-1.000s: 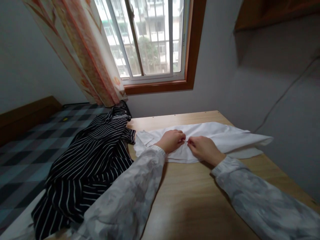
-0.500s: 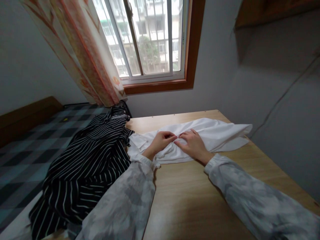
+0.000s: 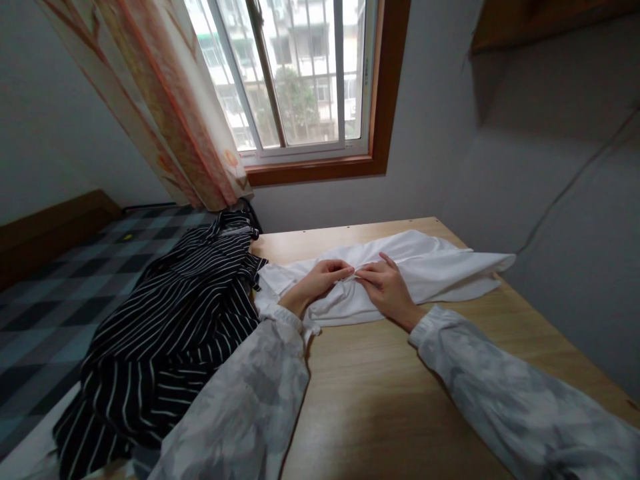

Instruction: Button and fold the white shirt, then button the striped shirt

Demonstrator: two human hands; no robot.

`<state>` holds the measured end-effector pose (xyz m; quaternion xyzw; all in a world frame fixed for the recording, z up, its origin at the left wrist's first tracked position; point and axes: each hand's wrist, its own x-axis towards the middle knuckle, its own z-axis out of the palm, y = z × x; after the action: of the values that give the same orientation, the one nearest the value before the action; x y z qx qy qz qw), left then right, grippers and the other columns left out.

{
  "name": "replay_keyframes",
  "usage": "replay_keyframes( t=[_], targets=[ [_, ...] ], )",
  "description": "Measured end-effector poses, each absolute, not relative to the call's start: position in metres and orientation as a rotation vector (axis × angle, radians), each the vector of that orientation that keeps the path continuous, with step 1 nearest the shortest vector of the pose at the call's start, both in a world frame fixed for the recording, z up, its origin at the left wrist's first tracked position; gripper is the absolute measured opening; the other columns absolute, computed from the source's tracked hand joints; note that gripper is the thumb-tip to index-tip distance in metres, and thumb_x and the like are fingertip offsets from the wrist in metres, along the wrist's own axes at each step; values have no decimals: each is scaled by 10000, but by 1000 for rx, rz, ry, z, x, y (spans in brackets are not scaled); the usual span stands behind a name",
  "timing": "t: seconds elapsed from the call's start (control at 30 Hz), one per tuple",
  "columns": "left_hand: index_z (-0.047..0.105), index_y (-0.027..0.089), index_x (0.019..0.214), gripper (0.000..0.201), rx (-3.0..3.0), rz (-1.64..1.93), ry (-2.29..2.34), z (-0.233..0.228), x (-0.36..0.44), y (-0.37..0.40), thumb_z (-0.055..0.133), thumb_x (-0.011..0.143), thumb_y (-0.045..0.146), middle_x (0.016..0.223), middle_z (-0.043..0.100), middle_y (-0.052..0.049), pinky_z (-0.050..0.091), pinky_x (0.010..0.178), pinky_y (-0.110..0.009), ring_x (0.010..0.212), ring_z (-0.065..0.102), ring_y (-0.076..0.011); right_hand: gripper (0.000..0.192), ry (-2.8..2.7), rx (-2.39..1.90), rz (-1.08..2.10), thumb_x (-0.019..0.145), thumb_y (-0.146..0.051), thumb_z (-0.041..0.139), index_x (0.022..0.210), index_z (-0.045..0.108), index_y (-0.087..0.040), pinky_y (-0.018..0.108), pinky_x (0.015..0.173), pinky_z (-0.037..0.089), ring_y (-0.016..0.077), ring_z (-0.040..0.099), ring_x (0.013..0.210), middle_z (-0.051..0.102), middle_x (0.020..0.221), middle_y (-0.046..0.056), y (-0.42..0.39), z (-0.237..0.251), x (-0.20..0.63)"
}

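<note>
From here I see the left hand (image 3: 323, 277) and the right hand (image 3: 386, 285) pinching the cloth (image 3: 425, 268), which lies across the table's far part (image 3: 400, 228), their own knuckles hiding the pinched spot.

The white cloth (image 3: 435, 270) in our grip looks thin, smooth and matt, with soft creases. Below the grip we see a table (image 3: 360, 393) of pale wood, its faint grain under a dull sheen. Left of the grip, the striped clothes (image 3: 175, 313) are rumpled matt fabric; farther left, our bedspread (image 3: 30, 313) is flat matt cloth and the headboard (image 3: 50, 219) brown wood. Our sleeves (image 3: 240, 400), nearer us than the grip, are thin, wrinkled cloth. Beyond the grip we have clear glass (image 3: 307, 93), a reddish wooden frame (image 3: 320, 171) and a fabric curtain (image 3: 165, 93).
</note>
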<state>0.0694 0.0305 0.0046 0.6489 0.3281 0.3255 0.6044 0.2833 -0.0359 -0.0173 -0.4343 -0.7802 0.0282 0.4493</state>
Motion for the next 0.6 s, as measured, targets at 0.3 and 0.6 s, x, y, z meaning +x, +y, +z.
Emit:
replay_keyframes(
  t=[0.3, 0.6],
  targets=[
    [764, 136, 835, 587, 1542, 613, 814, 12, 70, 31, 918, 692, 684, 714, 628, -9, 346, 547, -229, 615, 490, -97, 256, -1959, -1161, 131, 1066, -234, 591, 1064, 839, -299, 533, 1327, 290, 217, 758, 1005, 837, 1078, 21, -42, -14, 284],
    [715, 141, 836, 589, 1654, 688, 740, 13, 76, 27, 809, 815, 722, 695, 575, 16, 354, 592, -244, 648, 478, -108, 228, -1934, -1179, 126, 1069, -245, 598, 1063, 822, -286, 506, 1294, 337, 211, 771, 1010, 845, 1101, 25, -40, -13, 286]
  ],
)
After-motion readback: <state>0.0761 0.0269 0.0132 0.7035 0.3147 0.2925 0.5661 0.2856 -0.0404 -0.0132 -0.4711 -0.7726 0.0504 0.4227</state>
